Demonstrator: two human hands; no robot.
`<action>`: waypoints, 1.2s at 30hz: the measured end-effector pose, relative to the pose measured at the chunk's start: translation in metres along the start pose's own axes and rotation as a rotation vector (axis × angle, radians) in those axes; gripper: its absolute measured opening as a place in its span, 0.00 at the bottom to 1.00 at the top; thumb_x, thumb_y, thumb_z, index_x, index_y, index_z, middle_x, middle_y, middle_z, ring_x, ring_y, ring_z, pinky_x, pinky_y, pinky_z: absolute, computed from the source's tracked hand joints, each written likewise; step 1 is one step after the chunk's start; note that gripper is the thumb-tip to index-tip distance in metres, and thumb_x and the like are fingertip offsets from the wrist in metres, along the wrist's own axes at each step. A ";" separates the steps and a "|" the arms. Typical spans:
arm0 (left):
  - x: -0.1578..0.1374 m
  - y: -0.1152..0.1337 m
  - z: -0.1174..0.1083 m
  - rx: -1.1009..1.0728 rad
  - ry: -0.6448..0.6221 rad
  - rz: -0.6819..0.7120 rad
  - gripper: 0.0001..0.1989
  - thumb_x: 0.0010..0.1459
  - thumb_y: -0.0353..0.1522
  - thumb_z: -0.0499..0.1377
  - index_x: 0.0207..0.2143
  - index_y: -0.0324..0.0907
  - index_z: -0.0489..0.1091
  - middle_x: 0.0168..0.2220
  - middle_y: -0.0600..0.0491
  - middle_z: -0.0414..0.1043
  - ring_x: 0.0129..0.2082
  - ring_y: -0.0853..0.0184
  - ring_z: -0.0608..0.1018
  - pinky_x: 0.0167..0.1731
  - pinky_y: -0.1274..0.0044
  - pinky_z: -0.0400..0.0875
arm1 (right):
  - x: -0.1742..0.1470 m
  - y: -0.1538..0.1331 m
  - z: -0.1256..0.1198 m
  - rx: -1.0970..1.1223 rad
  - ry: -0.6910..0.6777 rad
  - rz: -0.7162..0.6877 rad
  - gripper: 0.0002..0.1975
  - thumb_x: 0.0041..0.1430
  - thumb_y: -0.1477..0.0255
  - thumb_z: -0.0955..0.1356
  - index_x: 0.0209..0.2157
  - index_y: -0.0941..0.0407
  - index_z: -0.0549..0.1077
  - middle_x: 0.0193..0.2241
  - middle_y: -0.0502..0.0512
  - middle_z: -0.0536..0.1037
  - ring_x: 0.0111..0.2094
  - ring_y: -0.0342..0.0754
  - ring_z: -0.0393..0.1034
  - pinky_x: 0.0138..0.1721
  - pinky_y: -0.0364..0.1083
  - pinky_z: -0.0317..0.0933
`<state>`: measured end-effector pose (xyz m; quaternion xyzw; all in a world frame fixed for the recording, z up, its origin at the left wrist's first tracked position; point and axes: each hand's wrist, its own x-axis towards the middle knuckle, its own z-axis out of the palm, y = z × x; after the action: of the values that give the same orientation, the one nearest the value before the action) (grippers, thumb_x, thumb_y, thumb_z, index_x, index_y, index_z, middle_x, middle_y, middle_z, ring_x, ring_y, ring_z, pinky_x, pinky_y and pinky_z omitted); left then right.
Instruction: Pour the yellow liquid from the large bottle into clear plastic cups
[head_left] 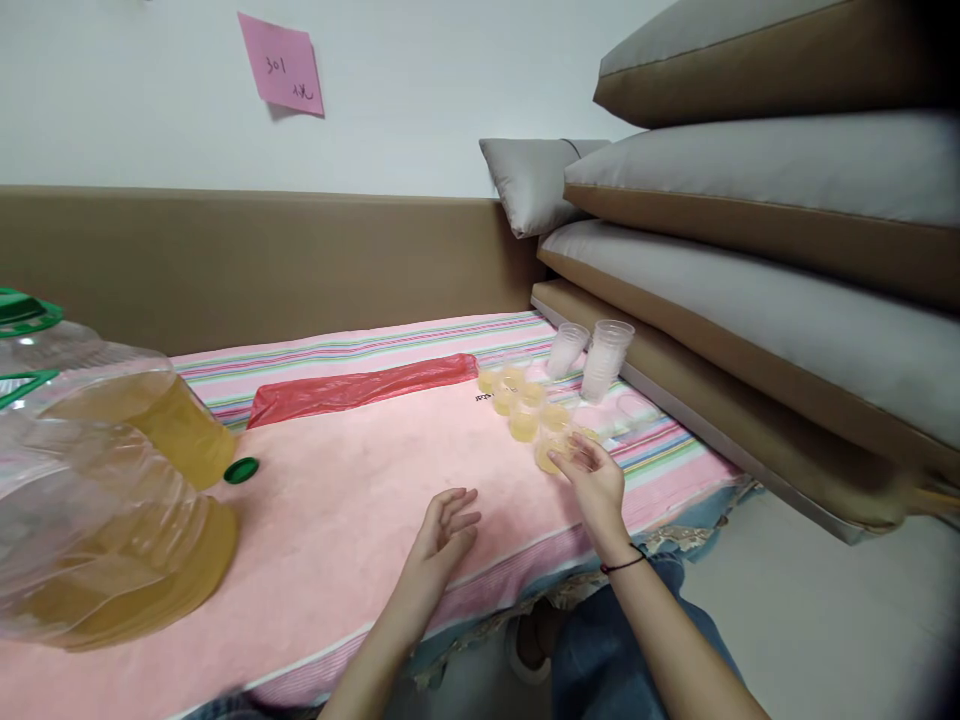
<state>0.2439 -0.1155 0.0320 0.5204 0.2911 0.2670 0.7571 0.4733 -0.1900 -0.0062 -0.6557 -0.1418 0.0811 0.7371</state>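
Note:
Above the pink towel (352, 490), my left hand (442, 535) is held with its fingers loosely spread and nothing in it. My right hand (598, 482) closes its thumb and fingers on the nearest clear plastic cup (547, 456), which holds a little yellow liquid; the fingers partly cover it. Beyond it stand several similar filled cups (523, 426), grouped close together. Two stacks of unused-looking clear cups, a taller stack (604, 362) and a shorter stack (566, 350), are behind that group.
Large clear jugs of yellow liquid, a front jug (150, 560) and a rear jug (176, 420), stand at the left. Near them lies a green cap (241, 470). A red plastic bag (367, 388) stretches across the back. Stacked cushions (750, 270) rise at the right.

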 end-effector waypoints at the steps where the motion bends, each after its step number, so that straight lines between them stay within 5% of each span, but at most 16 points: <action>1: -0.001 0.002 0.001 -0.004 0.003 -0.008 0.20 0.52 0.36 0.67 0.46 0.44 0.69 0.57 0.43 0.69 0.50 0.59 0.77 0.53 0.68 0.66 | 0.000 0.002 0.001 -0.007 0.009 -0.002 0.33 0.35 0.61 0.79 0.45 0.60 0.75 0.49 0.66 0.78 0.48 0.61 0.76 0.50 0.58 0.71; 11: 0.000 0.002 0.000 0.069 -0.062 -0.030 0.21 0.55 0.43 0.64 0.48 0.46 0.65 0.59 0.45 0.68 0.53 0.59 0.75 0.55 0.68 0.65 | 0.003 0.016 0.008 -0.050 0.101 -0.008 0.33 0.32 0.62 0.78 0.44 0.60 0.76 0.47 0.65 0.79 0.45 0.60 0.75 0.49 0.59 0.70; 36: -0.003 0.002 -0.001 0.090 -0.081 -0.026 0.17 0.58 0.40 0.61 0.47 0.44 0.67 0.56 0.45 0.71 0.51 0.59 0.76 0.53 0.69 0.68 | -0.001 0.019 0.015 -0.122 0.138 -0.007 0.31 0.34 0.64 0.77 0.43 0.60 0.75 0.41 0.62 0.80 0.40 0.57 0.76 0.44 0.56 0.71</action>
<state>0.2406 -0.1165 0.0343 0.5606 0.2787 0.2224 0.7474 0.4687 -0.1741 -0.0237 -0.7030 -0.0978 0.0245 0.7040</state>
